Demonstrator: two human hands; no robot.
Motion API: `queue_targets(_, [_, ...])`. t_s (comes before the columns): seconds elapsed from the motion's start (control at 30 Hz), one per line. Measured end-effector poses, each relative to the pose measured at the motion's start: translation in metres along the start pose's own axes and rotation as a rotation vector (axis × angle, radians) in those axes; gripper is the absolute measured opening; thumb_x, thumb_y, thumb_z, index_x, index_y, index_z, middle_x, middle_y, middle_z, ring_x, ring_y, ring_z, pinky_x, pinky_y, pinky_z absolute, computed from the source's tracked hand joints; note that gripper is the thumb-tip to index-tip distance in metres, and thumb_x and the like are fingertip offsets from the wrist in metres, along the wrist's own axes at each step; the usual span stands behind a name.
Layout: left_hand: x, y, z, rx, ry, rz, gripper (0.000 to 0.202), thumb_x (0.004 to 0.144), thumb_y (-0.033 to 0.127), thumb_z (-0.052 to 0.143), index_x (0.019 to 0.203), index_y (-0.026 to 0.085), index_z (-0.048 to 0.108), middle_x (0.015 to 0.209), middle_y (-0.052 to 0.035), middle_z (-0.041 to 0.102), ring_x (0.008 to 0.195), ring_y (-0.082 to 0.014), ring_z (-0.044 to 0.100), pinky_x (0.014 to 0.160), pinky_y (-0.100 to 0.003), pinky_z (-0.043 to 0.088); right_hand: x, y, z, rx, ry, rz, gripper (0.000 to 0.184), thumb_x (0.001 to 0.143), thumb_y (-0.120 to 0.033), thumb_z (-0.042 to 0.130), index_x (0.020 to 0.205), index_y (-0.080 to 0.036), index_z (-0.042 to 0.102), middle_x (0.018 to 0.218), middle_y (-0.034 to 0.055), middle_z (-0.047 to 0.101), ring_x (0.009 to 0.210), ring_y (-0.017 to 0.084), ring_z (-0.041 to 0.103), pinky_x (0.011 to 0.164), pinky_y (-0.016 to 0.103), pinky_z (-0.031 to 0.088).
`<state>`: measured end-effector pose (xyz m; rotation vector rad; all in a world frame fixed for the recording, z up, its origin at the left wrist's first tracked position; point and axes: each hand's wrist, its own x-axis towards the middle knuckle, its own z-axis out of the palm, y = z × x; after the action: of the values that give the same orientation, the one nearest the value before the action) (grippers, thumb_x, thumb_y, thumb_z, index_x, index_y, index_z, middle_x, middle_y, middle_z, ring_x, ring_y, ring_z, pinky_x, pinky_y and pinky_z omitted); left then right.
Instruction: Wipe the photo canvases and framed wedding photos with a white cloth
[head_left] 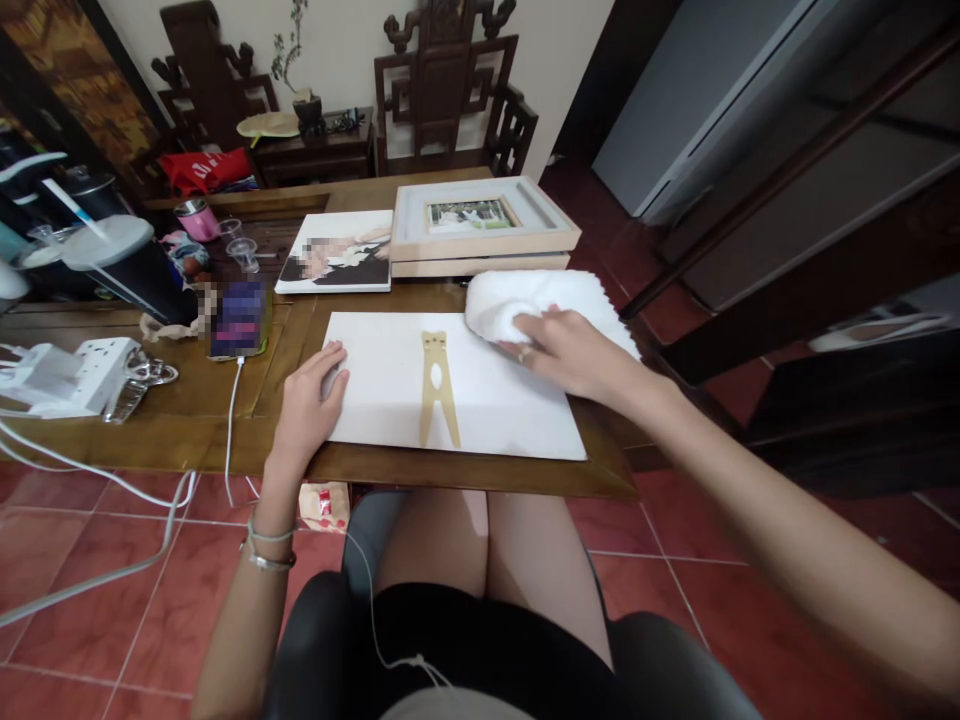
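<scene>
A white board lies face down on the wooden table, with a tan fold-out stand at its middle. My left hand rests flat on the board's left edge, fingers stretched out. My right hand presses on a white cloth at the board's upper right corner, fingers curled over the bunched fabric.
Behind the board lie a stack of framed pictures and a photo canvas. At the left are a phone on a charging cable, a white power strip, cups and a dark pot. Carved chairs stand at the back.
</scene>
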<state>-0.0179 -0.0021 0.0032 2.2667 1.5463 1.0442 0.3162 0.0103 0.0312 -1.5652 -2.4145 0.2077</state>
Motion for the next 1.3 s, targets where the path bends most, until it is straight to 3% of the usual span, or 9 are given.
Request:
queue_targets(0.13, [0.001, 0.001, -0.001, 0.007, -0.017, 0.008, 0.031, 0.092, 0.021, 0.053, 0.118, 0.012, 0.068, 0.132, -0.0149, 0.065, 0.126, -0.0259, 0.06, 0.112, -0.047, 0.044, -0.055, -0.034, 0.0, 0.021, 0.031, -0.151, 0.014, 0.079, -0.012, 0.046, 0.076, -0.024, 0.053, 0.124, 0.0163, 0.066, 0.128, 0.037, 0.051, 0.098, 0.057, 0.046])
queue_targets(0.33, [0.001, -0.001, 0.001, 0.008, -0.035, 0.012, 0.033, 0.093, 0.021, 0.052, 0.119, 0.01, 0.067, 0.134, -0.0159, 0.063, 0.128, -0.0258, 0.058, 0.113, -0.046, 0.043, -0.106, -0.067, -0.004, 0.068, 0.015, -0.371, 0.024, 0.074, -0.003, 0.043, 0.074, -0.024, 0.055, 0.146, 0.0102, 0.052, 0.142, 0.028, 0.037, 0.117, 0.056, 0.033])
queue_targets(0.57, [0.0, -0.004, 0.004, -0.046, -0.057, 0.0, 0.034, 0.093, 0.022, 0.05, 0.121, 0.012, 0.067, 0.136, -0.0135, 0.062, 0.133, -0.0254, 0.053, 0.115, -0.046, 0.04, -0.044, -0.038, -0.007, 0.043, 0.001, -0.226, 0.02, 0.082, -0.01, 0.042, 0.072, -0.025, 0.049, 0.122, 0.0161, 0.067, 0.123, 0.033, 0.057, 0.101, 0.055, 0.046])
queue_targets(0.73, [0.0, -0.002, 0.001, -0.059, -0.057, -0.003, 0.034, 0.094, 0.024, 0.049, 0.119, 0.012, 0.068, 0.134, -0.014, 0.063, 0.132, -0.0257, 0.054, 0.114, -0.048, 0.04, 0.01, -0.006, -0.001, -0.02, -0.005, -0.094, 0.012, 0.086, -0.021, 0.04, 0.075, -0.025, 0.044, 0.077, 0.0119, 0.067, 0.086, 0.033, 0.065, 0.093, 0.054, 0.044])
queue_targets(0.87, [0.0, 0.0, -0.001, -0.055, -0.053, -0.009, 0.034, 0.093, 0.024, 0.05, 0.119, 0.012, 0.068, 0.133, -0.0143, 0.064, 0.131, -0.0256, 0.055, 0.114, -0.048, 0.04, 0.017, 0.002, 0.011, -0.043, 0.068, -0.091, 0.009, 0.083, -0.017, 0.041, 0.079, -0.023, 0.048, 0.083, 0.0126, 0.068, 0.103, 0.034, 0.064, 0.098, 0.054, 0.04])
queue_targets(1.0, [0.001, 0.0, -0.002, -0.048, -0.045, -0.009, 0.033, 0.093, 0.024, 0.051, 0.118, 0.012, 0.069, 0.132, -0.014, 0.065, 0.13, -0.0258, 0.055, 0.114, -0.048, 0.041, -0.02, -0.017, 0.017, -0.037, 0.085, -0.161, 0.01, 0.082, -0.014, 0.047, 0.083, -0.021, 0.055, 0.117, 0.0195, 0.068, 0.133, 0.037, 0.047, 0.104, 0.06, 0.038])
queue_targets(1.1, [0.002, 0.0, -0.002, -0.04, -0.045, -0.007, 0.033, 0.093, 0.025, 0.051, 0.118, 0.013, 0.069, 0.132, -0.0133, 0.065, 0.13, -0.0257, 0.056, 0.114, -0.048, 0.041, -0.068, -0.045, 0.009, 0.007, 0.051, -0.211, 0.015, 0.077, -0.009, 0.05, 0.077, -0.022, 0.057, 0.134, 0.014, 0.062, 0.138, 0.035, 0.042, 0.108, 0.063, 0.037])
queue_targets(1.2, [0.002, 0.0, -0.002, -0.035, -0.049, -0.006, 0.033, 0.093, 0.026, 0.051, 0.118, 0.015, 0.069, 0.133, -0.0121, 0.064, 0.13, -0.0249, 0.056, 0.115, -0.047, 0.041, -0.108, -0.072, -0.009, 0.056, -0.032, -0.23, 0.024, 0.073, -0.003, 0.047, 0.079, -0.024, 0.059, 0.135, 0.0087, 0.062, 0.143, 0.03, 0.037, 0.114, 0.058, 0.035])
queue_targets(1.3, [0.002, -0.001, -0.001, -0.032, -0.051, 0.002, 0.034, 0.093, 0.026, 0.051, 0.119, 0.014, 0.068, 0.133, -0.0135, 0.064, 0.13, -0.025, 0.056, 0.115, -0.046, 0.041, -0.118, -0.083, -0.024, 0.111, -0.116, -0.251, 0.029, 0.07, -0.002, 0.045, 0.077, -0.026, 0.059, 0.13, 0.0071, 0.066, 0.14, 0.027, 0.042, 0.114, 0.053, 0.039])
